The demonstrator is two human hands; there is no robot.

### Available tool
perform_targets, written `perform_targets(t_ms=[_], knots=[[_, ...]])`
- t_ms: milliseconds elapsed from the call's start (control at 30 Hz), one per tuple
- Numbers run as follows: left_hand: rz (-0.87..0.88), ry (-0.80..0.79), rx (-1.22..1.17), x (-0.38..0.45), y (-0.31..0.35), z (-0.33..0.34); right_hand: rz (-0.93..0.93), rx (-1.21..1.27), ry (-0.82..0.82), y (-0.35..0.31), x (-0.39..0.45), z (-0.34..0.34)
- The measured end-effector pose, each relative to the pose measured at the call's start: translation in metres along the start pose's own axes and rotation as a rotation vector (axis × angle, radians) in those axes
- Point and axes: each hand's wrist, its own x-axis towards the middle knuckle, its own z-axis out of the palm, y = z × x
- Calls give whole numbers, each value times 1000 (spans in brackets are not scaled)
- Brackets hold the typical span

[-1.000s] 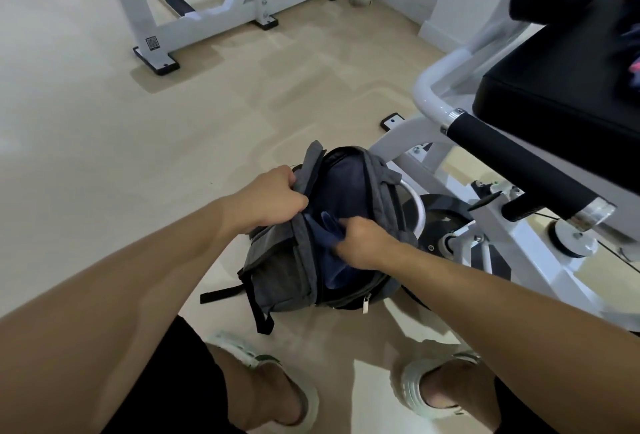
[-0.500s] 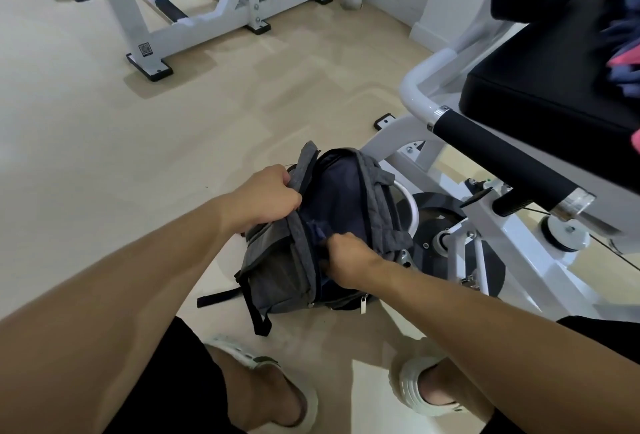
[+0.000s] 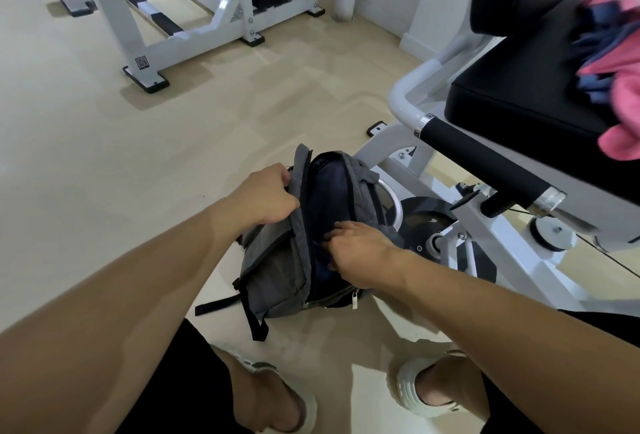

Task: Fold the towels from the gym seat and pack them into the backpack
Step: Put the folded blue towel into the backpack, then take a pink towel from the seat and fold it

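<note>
A grey backpack (image 3: 277,270) stands on the floor between my feet with its main compartment unzipped. My left hand (image 3: 266,198) grips the front flap and holds the opening wide. The fingers of my right hand (image 3: 353,250) reach over the rim into the dark blue inside, fairly straight and holding nothing that I can see. The blue towel is down in the bag, barely distinguishable from the lining. A heap of pink and blue towels (image 3: 613,49) lies unfolded on the black gym seat (image 3: 519,104) at the right.
The seat's white frame (image 3: 408,101), black padded handle bar (image 3: 485,163) and pulley parts stand close behind the backpack on the right. A second white weight machine with a bench (image 3: 194,31) occupies the far left. Beige floor (image 3: 138,156) lies between them.
My right hand pushed the blue towel down into the backpack, and its fingers have since loosened and straightened at the opening. My left hand kept its grip on the flap. The view tilted up toward the seat.
</note>
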Motion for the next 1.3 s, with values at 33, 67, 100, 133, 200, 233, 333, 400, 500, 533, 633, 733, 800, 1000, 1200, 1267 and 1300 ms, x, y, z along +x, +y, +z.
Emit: perform_targets(t_ms=[33, 67, 100, 133, 200, 233, 333, 400, 500, 533, 633, 733, 800, 1000, 1200, 1267, 1300], knots=[[30, 37, -10, -1, 5, 1, 9, -10, -1, 0, -9, -10], [71, 99, -43, -2, 12, 2, 23, -1, 6, 0, -18, -22], [120, 178, -106, -4, 20, 1, 35, 20, 27, 1, -29, -35], [166, 257, -189, -6, 30, 1, 43, 41, 58, 1, -40, -50], [258, 382, -346, -12, 52, 0, 60, 76, 167, 1, -64, -79], [306, 425, -407, -14, 64, 0, 68, 72, 238, 2, -76, -92], [448, 512, -543, -22, 98, 1, 114, 28, 518, 8, -107, -123], [529, 538, -585, -26, 120, 1, 176, 81, 732, 22, -120, -136], [606, 537, -604, -33, 151, 2, 320, 201, 1021, 59, -143, -152], [625, 537, -588, -35, 160, 3, 400, 216, 1083, 75, -153, -155], [701, 500, -506, -42, 183, 11, 690, 221, 1176, 130, -182, -154], [811, 443, -412, -44, 203, 22, 979, 262, 941, 165, -201, -138], [869, 390, -361, -45, 217, 28, 1022, 360, 868, 177, -206, -127], [910, 213, -332, -43, 248, 45, 850, 527, 1131, 187, -209, -124], [918, 57, -408, -41, 260, 50, 353, 1093, 1179, 149, -216, -147], [911, 21, -451, -38, 263, 49, 99, 1252, 1080, 142, -222, -154], [923, 36, -457, -35, 264, 48, 13, 1295, 1036, 140, -224, -155]])
